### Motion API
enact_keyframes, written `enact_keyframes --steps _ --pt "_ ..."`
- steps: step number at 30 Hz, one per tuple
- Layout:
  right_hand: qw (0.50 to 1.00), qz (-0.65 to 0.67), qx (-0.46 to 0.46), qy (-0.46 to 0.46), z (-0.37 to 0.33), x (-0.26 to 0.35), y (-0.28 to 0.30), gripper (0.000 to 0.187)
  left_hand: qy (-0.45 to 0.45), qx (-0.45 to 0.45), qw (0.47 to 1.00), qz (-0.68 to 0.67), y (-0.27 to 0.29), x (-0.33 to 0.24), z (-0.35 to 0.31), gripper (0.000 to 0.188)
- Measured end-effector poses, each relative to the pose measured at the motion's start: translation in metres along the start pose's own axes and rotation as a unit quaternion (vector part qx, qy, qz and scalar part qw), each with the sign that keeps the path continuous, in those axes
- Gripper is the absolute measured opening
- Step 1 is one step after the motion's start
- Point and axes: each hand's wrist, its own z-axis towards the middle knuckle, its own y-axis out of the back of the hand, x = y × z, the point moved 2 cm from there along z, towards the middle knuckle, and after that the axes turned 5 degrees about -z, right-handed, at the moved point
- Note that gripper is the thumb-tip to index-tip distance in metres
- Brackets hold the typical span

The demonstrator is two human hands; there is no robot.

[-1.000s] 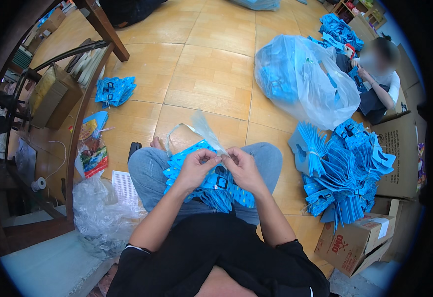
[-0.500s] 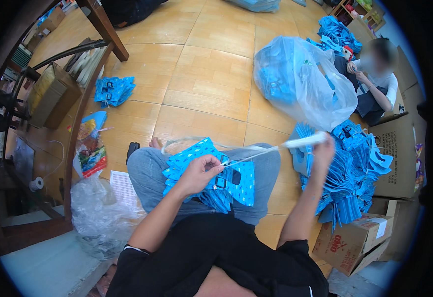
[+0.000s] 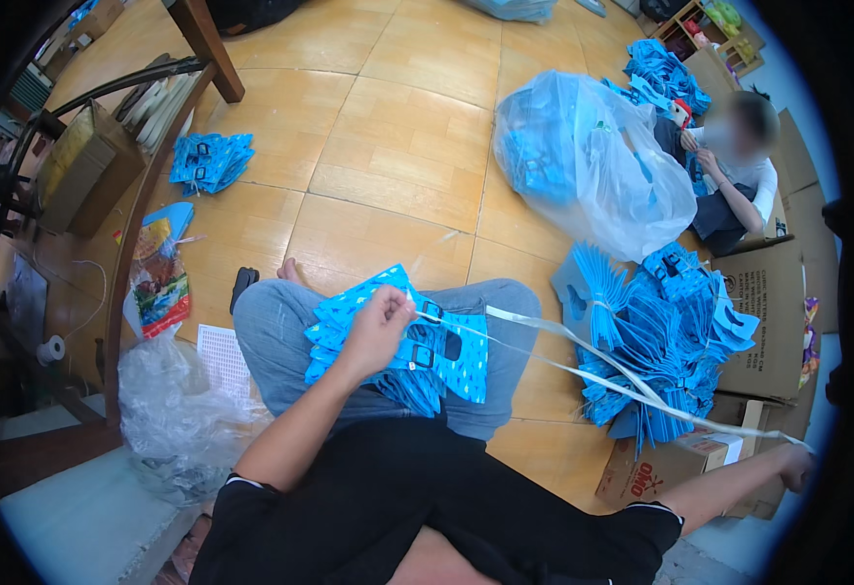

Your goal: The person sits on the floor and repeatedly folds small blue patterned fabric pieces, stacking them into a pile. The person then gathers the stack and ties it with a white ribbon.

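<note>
A bundle of blue patterned fabric pieces [image 3: 461,375] with black buckles rests across my lap. Over its upper part, my left hand [image 3: 378,331] is closed in a pinch on the end of a thin white string [image 3: 534,353]. My right hand [image 3: 795,468] is stretched far out to the right, closed on a hank of white strings [image 3: 641,390]. The strings run taut above the floor between the lap and that hand, passing in front of a big blue heap. The fingertips of my right hand are partly lost in the dark rim.
On the right lie a heap of blue pieces [image 3: 656,341], a cardboard box [image 3: 656,478] and a clear bag [image 3: 593,156] of blue pieces. A person [image 3: 739,175] sits beyond. Left are a small blue bundle [image 3: 210,161], crumpled plastic [image 3: 173,419] and a wooden frame [image 3: 139,244].
My right hand has swung outward and down to the far right, drawing the white strings out long. My left hand keeps its pinch over the bundle.
</note>
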Motion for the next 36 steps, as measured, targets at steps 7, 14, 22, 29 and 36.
enact_keyframes --steps 7,14,22,29,36 --pt "0.805 0.013 0.581 0.117 -0.204 0.054 0.041 0.022 0.041 -0.060 0.939 -0.337 0.010 -0.011 0.003 0.015" --pt "0.469 -0.118 0.862 -0.152 -0.449 0.078 0.235 0.025 0.046 -0.044 0.957 -0.282 0.006 -0.017 0.000 0.016" --pt "0.350 -0.018 0.883 -0.311 -0.506 0.164 0.254 0.019 -0.024 0.010 0.988 -0.149 -0.003 -0.009 -0.006 0.015" --pt "0.240 0.032 0.840 -0.485 -0.557 0.211 0.290 0.015 0.002 0.092 0.982 -0.164 -0.003 -0.021 -0.011 0.016" --pt "0.300 0.107 0.849 -0.422 -0.562 0.212 0.298 0.022 0.007 0.089 0.987 -0.130 -0.006 -0.022 -0.012 0.013"
